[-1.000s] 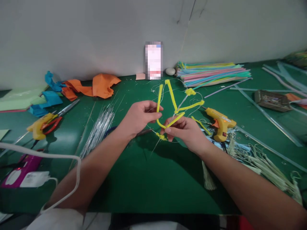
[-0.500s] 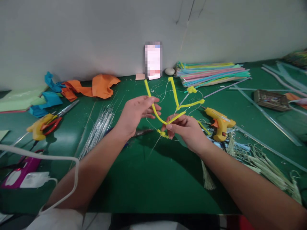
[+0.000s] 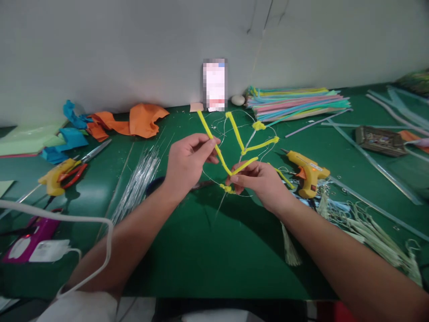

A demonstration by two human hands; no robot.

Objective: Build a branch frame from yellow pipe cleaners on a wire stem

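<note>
My left hand point(image 3: 194, 156) pinches the long left arm of a yellow pipe cleaner point(image 3: 219, 154) between thumb and fingers. At its bend, my right hand point(image 3: 258, 181) grips the same pipe cleaner, whose short arm points up to the right. A thin wire frame point(image 3: 247, 145) passes by my right fingers. It carries a second yellow V-shaped piece point(image 3: 238, 133), a small yellow knot point(image 3: 258, 126) at the top and another yellow knot point(image 3: 227, 188) low down beside my right fingertips. How the frame is held behind the fingers is hidden.
A yellow glue gun point(image 3: 306, 172) lies right of my hands, near pale tassels point(image 3: 372, 228). Pipe cleaners point(image 3: 298, 105) are bundled at the back, beside a phone point(image 3: 215, 85). Leftward are cut wires point(image 3: 139, 179), red-handled scissors point(image 3: 75, 174), another glue gun point(image 3: 55, 179) and orange paper point(image 3: 144, 120).
The pipe cleaner's left arm has gone from curved to nearly straight, with a sharper bend at my right fingers. The wire frame's upper part has shifted slightly left.
</note>
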